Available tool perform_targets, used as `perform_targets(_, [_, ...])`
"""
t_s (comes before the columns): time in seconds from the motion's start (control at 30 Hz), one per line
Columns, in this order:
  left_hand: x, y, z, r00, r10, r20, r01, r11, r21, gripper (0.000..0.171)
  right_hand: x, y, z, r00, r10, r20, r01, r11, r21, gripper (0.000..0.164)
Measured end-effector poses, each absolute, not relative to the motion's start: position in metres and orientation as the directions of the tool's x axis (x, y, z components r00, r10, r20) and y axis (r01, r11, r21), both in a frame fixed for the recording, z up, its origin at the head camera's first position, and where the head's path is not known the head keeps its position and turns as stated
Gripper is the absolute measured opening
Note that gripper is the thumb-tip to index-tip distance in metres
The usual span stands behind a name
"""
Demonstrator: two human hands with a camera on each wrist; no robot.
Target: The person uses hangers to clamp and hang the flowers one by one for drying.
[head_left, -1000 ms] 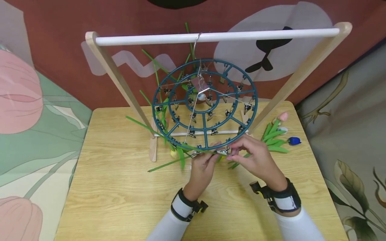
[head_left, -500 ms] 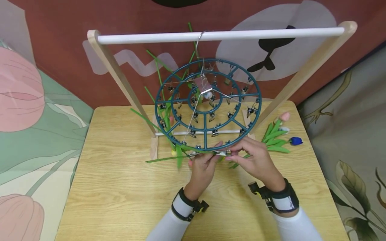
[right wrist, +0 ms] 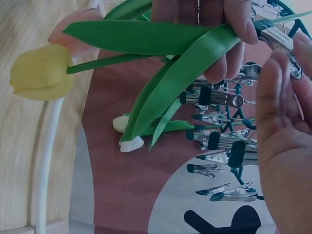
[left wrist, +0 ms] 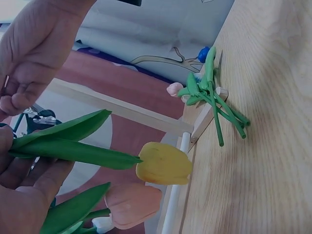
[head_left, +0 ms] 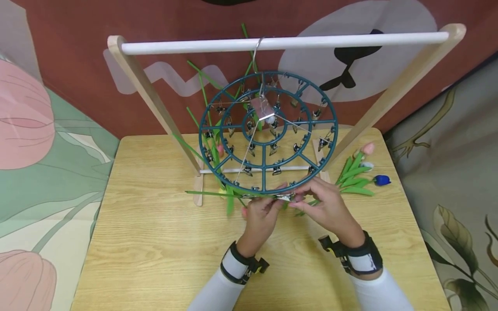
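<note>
A round blue-green drying rack point(head_left: 264, 179) with several metal clips hangs from the stand's white bar. Near its front rim, my left hand point(head_left: 261, 220) holds a yellow artificial tulip point(left wrist: 165, 163) by its stem and leaves, bloom hanging down. The stem's bare end point(head_left: 206, 193) points left in the head view. Close beside it on the right, my right hand point(head_left: 328, 209) pinches a metal clip point(right wrist: 278, 40) on the front rim, with the tulip's stem at the clip's tip. Whether the clip grips the stem cannot be told.
Several tulips hang from the rack's left side, among them a pink tulip point(left wrist: 134, 204) and white ones point(right wrist: 130, 144). A loose bunch of tulips point(head_left: 354, 177) lies at the table's right. The wooden stand point(head_left: 389, 95) spans the table's back.
The stem of the held tulip has swung up from a slant to nearly level, its bare end rising on the left. Both hands stay at the rack's front rim.
</note>
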State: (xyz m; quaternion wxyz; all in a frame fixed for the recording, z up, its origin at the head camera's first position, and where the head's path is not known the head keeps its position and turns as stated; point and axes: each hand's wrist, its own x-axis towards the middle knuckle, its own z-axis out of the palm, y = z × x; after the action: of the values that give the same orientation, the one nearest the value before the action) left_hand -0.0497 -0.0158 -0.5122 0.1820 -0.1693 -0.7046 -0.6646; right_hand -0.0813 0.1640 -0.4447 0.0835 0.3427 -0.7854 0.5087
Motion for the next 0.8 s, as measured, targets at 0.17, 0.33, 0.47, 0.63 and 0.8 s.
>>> perform_targets(0.17, [-0.047, -0.018, -0.512, -0.887, -0.007, 0.462, 0.461, 0.035, 0.887, 0.020, -0.080, 0.165, -0.450, -0.762, -0.476, 0.439, -0.612, 0.306, -0.729, 0.039])
perform_targets(0.33, [-0.045, -0.022, -0.512, -0.890, -0.037, 0.454, 0.452, 0.057, 0.890, 0.015, -0.074, 0.174, -0.464, -0.796, -0.450, 0.405, -0.581, 0.381, -0.719, 0.043])
perform_targets(0.47, [-0.046, -0.024, -0.512, -0.893, -0.061, 0.446, 0.440, 0.083, 0.894, 0.016, -0.066, 0.190, -0.479, -0.832, -0.431, 0.350, -0.537, 0.462, -0.706, 0.028])
perform_targets(0.63, [-0.047, -0.027, -0.511, -0.895, -0.087, 0.437, 0.426, 0.122, 0.897, 0.019, -0.057, 0.212, -0.491, -0.883, -0.417, 0.215, -0.441, 0.582, -0.683, 0.018])
perform_targets(0.8, [-0.049, -0.031, -0.512, -0.883, -0.105, 0.458, 0.444, 0.131, 0.886, 0.020, -0.052, 0.232, -0.495, -0.914, -0.388, 0.118, -0.369, 0.675, -0.638, 0.014])
